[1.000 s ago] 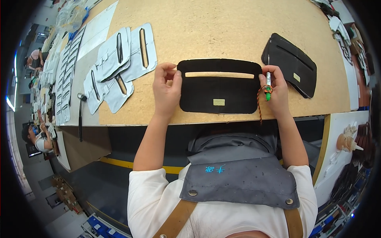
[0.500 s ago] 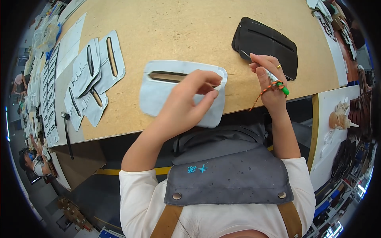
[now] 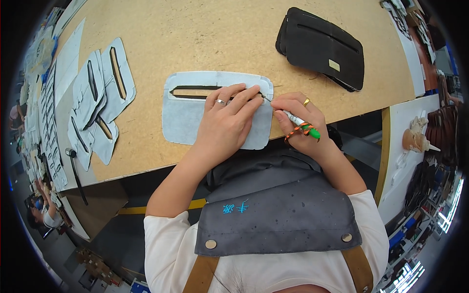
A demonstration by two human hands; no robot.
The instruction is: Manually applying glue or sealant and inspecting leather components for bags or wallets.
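A pale blue-grey panel [image 3: 188, 119] with a long dark-edged slot near its top lies flat at the table's front edge. My left hand [image 3: 229, 115] rests palm down over its middle, fingers stretched out along the right part of the slot. In my right hand [image 3: 304, 119] is an awl [image 3: 294, 118], a thin metal point on a white and green handle wound with orange-and-black cord. Its tip touches or hovers at the panel's right side, beside the slot's end and close to my left fingertips; contact I cannot tell.
Black slotted panels [image 3: 322, 46] lie stacked at the back right, a small pale patch on the top one. Several pale slotted pieces [image 3: 100, 93] overlap at the left. A dark-handled hammer [image 3: 73, 161] juts over the table's front left edge. A nozzle bottle [image 3: 416, 141] stands on the right.
My right hand has moved left with the awl, from beside the black panels to the pale panel's right side. My left hand has come down from a raised, curled pose to lie flat.
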